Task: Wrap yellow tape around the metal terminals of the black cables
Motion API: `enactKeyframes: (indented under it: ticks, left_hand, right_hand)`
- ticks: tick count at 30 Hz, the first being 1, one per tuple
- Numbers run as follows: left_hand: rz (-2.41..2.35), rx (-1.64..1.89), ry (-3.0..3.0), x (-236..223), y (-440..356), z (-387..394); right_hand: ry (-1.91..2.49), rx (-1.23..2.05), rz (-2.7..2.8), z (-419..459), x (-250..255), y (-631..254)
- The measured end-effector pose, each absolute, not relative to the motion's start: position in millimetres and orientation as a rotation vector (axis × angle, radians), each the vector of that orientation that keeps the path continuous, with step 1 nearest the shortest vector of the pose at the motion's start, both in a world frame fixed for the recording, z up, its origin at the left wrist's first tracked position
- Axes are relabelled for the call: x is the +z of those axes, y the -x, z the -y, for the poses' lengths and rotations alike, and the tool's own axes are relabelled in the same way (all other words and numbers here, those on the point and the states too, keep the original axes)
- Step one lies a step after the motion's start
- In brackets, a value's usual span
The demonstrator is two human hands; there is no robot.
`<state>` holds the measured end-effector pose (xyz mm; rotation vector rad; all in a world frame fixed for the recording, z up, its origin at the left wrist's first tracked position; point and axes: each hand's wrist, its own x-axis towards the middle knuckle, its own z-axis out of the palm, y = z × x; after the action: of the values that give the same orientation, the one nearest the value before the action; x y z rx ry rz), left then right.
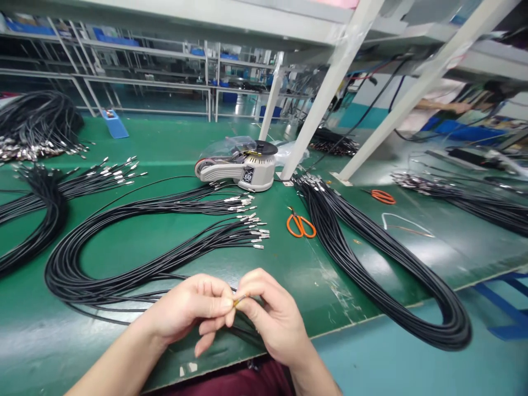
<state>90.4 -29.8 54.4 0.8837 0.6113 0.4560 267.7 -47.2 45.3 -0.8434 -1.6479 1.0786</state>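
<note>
My left hand [185, 308] and my right hand [272, 319] meet above the front edge of the green work mat [173, 137]. Their fingertips pinch a small brass terminal [240, 301] between them. It looks attached to a thin dark wire, but the fingers hide most of it. Just beyond my hands lies a looped bundle of black cables [157, 264], with its metal-tipped ends [252, 234] fanned out to the right. The left hand's fingers lie close above the bundle's near loops.
An electric tape dispenser [239, 168] and orange scissors [301, 225] sit beyond my hands. More cable bundles [371, 264] lie to the right, beside white shelf supports [330, 93]. A co-worker's arm [441, 105] shows at far right, with metal shelving [144, 71] behind.
</note>
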Motion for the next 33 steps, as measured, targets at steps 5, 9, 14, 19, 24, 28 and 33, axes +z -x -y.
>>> enactKeyframes:
  ticks: [5,9,14,19,24,28,33]
  left_hand:
    - [-1.096,0.594,-1.362,72,-102,40]
    - [-1.169,0.582,-1.546,77,-109,44]
    - [-1.185,0.605,-1.664,74,-115,44]
    - [-1.234,0.672,-1.67,71,-119,43]
    - [-0.997,0.511,-1.168,71,-102,32]
    - [-0.886,0.565,-1.033,71,-82,29]
    - [-0.935,0.552,-1.129,68,-80,34]
  right_hand:
    - [1.046,1.341,1.462,41,56,-282]
    - [1.191,1.41,1.36,41,63,-282]
    - [1.236,1.442,1.305,46,62,-276]
    - [1.211,1.484,1.361,47,63,-279]
    - [1.246,1.504,1.271,36,61,-279]
    - [1.287,1.507,1.195,29,58,-273]
    - [1.256,1.516,1.204,32,60,-266]
